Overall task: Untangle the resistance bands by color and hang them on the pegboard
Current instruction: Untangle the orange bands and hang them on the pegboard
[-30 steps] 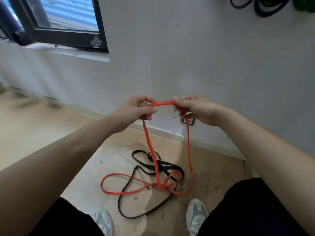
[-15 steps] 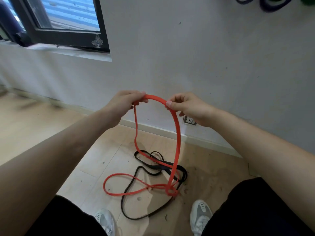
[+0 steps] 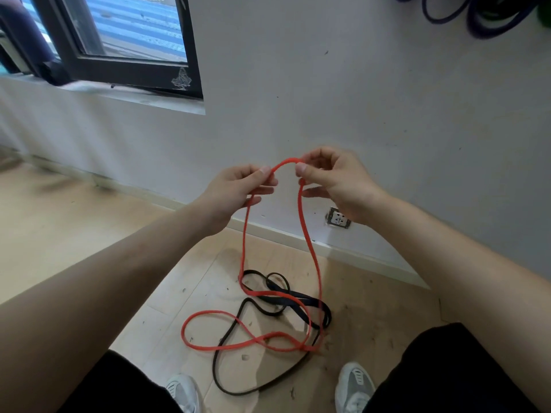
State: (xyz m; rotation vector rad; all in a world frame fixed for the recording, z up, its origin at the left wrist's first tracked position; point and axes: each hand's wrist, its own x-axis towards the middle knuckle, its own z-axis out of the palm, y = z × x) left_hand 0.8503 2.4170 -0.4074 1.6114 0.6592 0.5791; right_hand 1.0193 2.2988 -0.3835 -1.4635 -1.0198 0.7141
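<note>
Head view: nearest me I see a thin black rubber resistance band (image 3: 313, 303) looped on the pale wooden floor (image 3: 74, 234) just ahead of two grey-white shoes (image 3: 354, 383). It is tangled with the lower coils of a thin red-orange rubber resistance band (image 3: 284, 161). The red band's top loop rises to the left hand (image 3: 235, 192) and right hand (image 3: 337, 183), whose curled fingers (image 3: 301, 168) pinch it on either side. Beyond, dark purple bands (image 3: 483, 22) hang on the white wall.

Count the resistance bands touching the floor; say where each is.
2. The red band, pinched by left hand and right hand, trails onto the floor; the black band lies there tangled with it. More may be hidden.
</note>
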